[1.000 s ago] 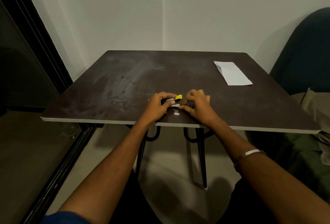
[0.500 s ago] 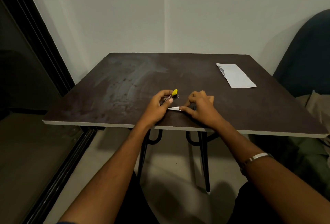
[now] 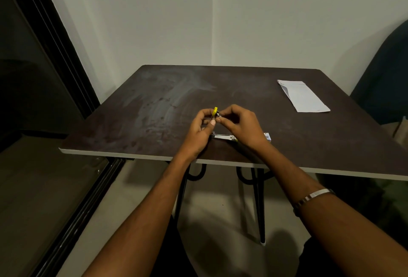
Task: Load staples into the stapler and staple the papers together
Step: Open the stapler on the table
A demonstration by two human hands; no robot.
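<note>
The stapler (image 3: 215, 115), small with a yellow tip, is swung open near the front edge of the tabletop (image 3: 154, 104); its metal base (image 3: 223, 137) lies flat on the surface while the upper arm stands raised; the left hand (image 3: 202, 130) grips that raised arm, its fingers curled round it; the right hand (image 3: 239, 125) pinches at the arm's top, though whether it holds staples is too small to tell; a small box (image 3: 267, 137), likely staples, peeks out just beside the right wrist; the folded papers (image 3: 302, 96) lie untouched near the far right corner; loading looks underway, stapling still to come
</note>
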